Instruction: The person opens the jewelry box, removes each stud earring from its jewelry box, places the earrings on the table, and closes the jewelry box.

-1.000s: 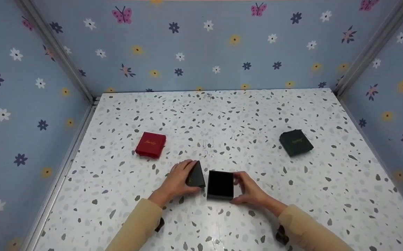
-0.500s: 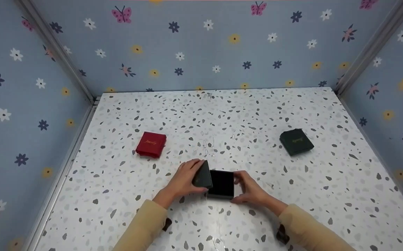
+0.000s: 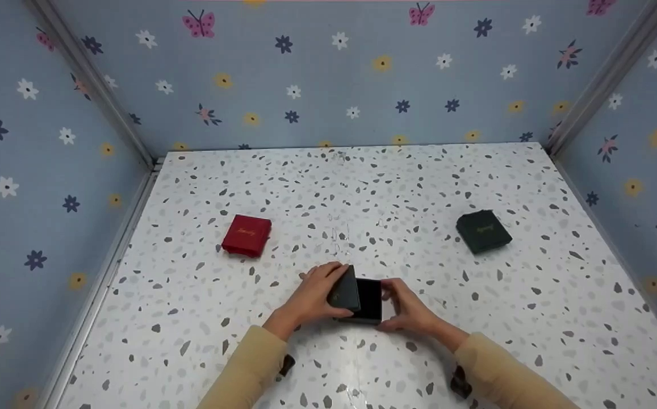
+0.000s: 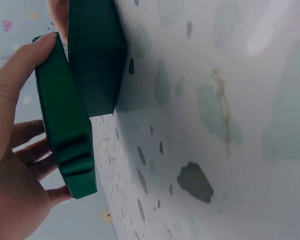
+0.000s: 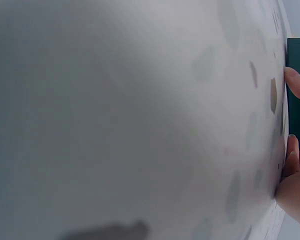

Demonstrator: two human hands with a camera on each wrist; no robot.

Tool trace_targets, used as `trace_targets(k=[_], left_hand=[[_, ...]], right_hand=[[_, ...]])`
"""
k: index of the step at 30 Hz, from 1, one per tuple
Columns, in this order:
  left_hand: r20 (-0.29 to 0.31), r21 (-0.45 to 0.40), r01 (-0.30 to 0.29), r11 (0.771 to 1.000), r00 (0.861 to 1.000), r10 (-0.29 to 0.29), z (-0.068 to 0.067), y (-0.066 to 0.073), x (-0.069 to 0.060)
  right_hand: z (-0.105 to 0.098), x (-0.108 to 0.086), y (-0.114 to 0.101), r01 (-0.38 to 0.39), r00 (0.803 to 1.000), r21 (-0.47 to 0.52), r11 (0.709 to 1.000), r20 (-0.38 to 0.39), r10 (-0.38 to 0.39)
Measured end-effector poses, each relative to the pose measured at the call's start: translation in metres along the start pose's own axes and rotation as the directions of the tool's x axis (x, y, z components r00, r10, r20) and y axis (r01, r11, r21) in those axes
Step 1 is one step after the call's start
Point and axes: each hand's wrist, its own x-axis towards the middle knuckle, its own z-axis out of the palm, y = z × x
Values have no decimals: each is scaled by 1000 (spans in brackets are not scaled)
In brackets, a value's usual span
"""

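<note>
I'm watching the left hand (image 3: 312,294) gripping a tilted lid (image 3: 347,291), the right hand (image 3: 412,311) holding the box (image 3: 370,300); that tilt is risking a jam.

Left hand (image 3: 316,293) gripping, thumb (image 4: 21,66) opposed to fingers (image 4: 28,133). Right hand (image 3: 410,311) curved, thumb and fingers parted in a hold; some fingertips hard to read.

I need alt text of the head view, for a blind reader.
A person's left hand holds a dark lid tilted partly over an open box, which the right hand grips. Beyond, a red box and a green box lie on the speckled table.
</note>
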Motion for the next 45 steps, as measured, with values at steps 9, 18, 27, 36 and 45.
trace_targets(k=[9, 18, 27, 36, 45], left_hand=[[23, 8, -27, 1000, 999, 27, 5, 9, 8], [68, 13, -48, 999, 997, 47, 8, 15, 14], [122, 31, -72, 997, 990, 68, 11, 24, 20], [128, 60, -87, 994, 989, 79, 13, 30, 24], [149, 80, -103, 991, 985, 91, 18, 32, 27]], right_hand=[[0, -1, -1, -17, 1000, 17, 1000, 6, 17], [3, 1, 26, -16, 1000, -37, 999, -16, 15], [2, 0, 10, 36, 999, -62, 997, -26, -38], [1, 0, 12, -11, 1000, -115, 993, -2, 11], [1, 2, 35, -53, 999, -106, 993, -2, 54]])
